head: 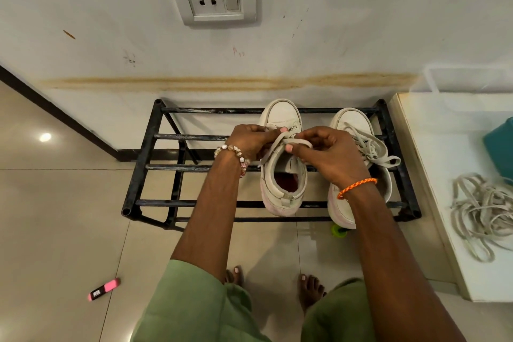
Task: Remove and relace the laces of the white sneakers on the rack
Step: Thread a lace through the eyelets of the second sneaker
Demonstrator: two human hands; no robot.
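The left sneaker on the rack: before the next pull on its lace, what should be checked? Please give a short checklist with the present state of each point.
1. Left sneaker stands steady on the rack: ok.
2. Left hand has a grip on the lace: ok.
3. Right hand pinches the lace: ok.
4. Lace goes through the correct eyelet: cannot tell, the fingers hide it.
5. Right sneaker is laced neatly: not ok, its lace lies loose in a heap.
6. Spare laces lie apart on the white surface: ok.
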